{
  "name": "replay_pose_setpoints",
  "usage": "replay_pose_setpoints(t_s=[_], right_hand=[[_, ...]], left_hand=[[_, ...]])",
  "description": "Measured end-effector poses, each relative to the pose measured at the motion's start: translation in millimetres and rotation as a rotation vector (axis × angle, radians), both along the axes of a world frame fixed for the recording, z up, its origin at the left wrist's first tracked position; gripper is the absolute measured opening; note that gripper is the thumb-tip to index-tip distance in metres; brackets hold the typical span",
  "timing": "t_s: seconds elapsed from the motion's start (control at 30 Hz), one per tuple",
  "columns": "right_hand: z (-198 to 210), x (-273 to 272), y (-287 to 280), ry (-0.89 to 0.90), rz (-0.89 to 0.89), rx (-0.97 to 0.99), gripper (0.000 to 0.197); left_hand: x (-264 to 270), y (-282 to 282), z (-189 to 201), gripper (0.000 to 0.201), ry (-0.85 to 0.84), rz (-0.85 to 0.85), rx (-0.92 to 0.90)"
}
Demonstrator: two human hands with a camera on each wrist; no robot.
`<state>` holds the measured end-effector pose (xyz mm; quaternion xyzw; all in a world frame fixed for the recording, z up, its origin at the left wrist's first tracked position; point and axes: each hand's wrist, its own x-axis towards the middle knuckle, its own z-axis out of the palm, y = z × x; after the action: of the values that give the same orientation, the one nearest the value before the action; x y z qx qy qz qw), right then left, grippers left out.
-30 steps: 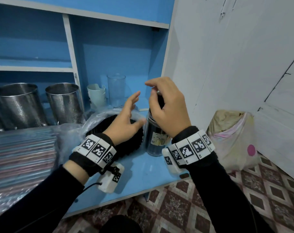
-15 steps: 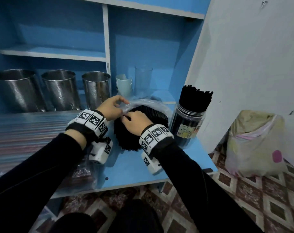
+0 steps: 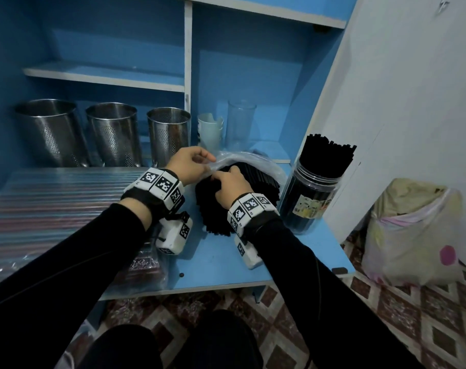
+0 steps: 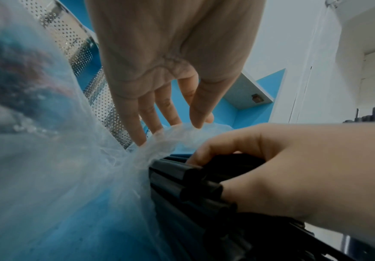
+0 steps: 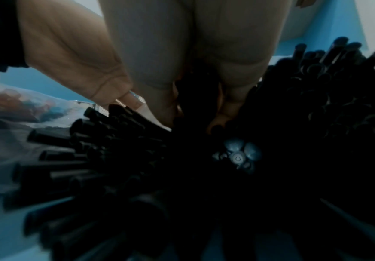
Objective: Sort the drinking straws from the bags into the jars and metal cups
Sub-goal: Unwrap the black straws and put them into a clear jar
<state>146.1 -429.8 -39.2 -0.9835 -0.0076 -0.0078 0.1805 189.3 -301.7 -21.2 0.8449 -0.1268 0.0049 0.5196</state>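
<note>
A clear plastic bag [image 3: 255, 162] of black straws [image 3: 213, 209] lies on the blue desk [image 3: 221, 265]. My left hand [image 3: 191, 163] pinches the bag's rim [image 4: 170, 134] and holds it up. My right hand [image 3: 229, 183] is curled into the bundle, its fingers [image 4: 206, 151] gripping several black straws [image 5: 106, 127]. To the right stands a clear jar [image 3: 309, 198] packed with upright black straws [image 3: 330, 158]. Three perforated metal cups [image 3: 114, 134] stand in a row at the back left. A bag of striped coloured straws [image 3: 48, 198] lies on the left.
A stack of pale cups [image 3: 209, 131] and a tall clear glass [image 3: 241, 123] stand behind the bag. A white wall [image 3: 402, 102] borders the desk on the right. A filled plastic sack [image 3: 413, 230] sits on the tiled floor. Shelves rise above.
Both hands left the jar of black straws and came down to the bag. The left now pinches its rim; the right has dug deeper into the black straws.
</note>
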Motion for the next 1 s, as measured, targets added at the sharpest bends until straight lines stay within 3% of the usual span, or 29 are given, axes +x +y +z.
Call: replay_pose_setpoints(t_s=[0.27, 0.6, 0.73, 0.83, 0.9, 1.0], right_hand=[[6.3, -6.6, -12.9, -0.151, -0.003, 0.131, 0.027], [20.8, -26.0, -32.2, -0.174, -0.008, 0.304, 0.025], [30.6, -50.4, -45.6, -0.152, -0.007, 0.365, 0.024], [43.0, -71.3, -55.6, -0.128, 0.003, 0.367, 0.023], [51.3, -84.3, -60.6, -0.104, 0.016, 0.369, 0.023], [63.4, -101.1, -63.8, -0.074, 0.042, 0.357, 0.024]], left_hand=[[-1.9, 1.1, 0.0, 0.024, 0.039, -0.048, -0.018], [-2.5, -3.3, 0.1, 0.022, 0.025, 0.009, 0.063], [-10.9, -7.9, 1.8, 0.031, -0.148, 0.040, 0.089], [-23.6, -15.6, 4.0, 0.051, -0.318, -0.161, 0.048], [-30.2, -23.1, 2.5, 0.066, -0.369, -0.341, 0.192], [-37.5, -39.1, -0.3, 0.082, -0.467, -0.459, 0.388]])
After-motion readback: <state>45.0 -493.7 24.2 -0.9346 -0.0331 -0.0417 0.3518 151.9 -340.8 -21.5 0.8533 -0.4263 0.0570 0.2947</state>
